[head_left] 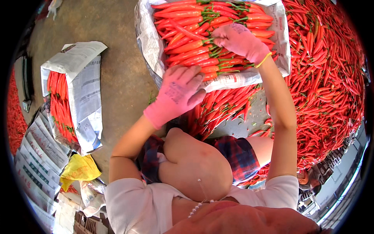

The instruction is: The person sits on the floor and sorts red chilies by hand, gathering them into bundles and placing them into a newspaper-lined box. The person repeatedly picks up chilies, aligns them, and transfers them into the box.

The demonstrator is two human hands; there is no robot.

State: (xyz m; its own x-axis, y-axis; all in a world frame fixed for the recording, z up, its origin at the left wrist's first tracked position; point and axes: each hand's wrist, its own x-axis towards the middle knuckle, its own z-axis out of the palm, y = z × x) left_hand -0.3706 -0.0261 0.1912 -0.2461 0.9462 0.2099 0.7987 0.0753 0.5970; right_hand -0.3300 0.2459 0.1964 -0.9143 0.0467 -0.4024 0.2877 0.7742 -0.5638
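Note:
A box lined with newspaper point(237, 81) stands in front of me, filled with rows of red chili peppers point(185, 21), their green stems turned toward the middle. My right hand point(241, 42), in a pink glove with a yellow cuff, reaches over it from the right. Its fingers are closed at the stem end of a chili pepper point(189, 32) that lies slantwise across the rows. My left hand point(177, 91), in a matching pink glove, rests at the box's near left corner. Its fingers are slightly bent and apart, with the tips over the nearest peppers.
A big heap of loose chili peppers point(323, 85) spreads along the right. More peppers point(222, 107) lie between the box and my knees. To the left stand another newspaper-lined box of peppers point(87, 93), stacked newspapers point(39, 163) and a yellow bag point(81, 168) on the concrete floor point(117, 50).

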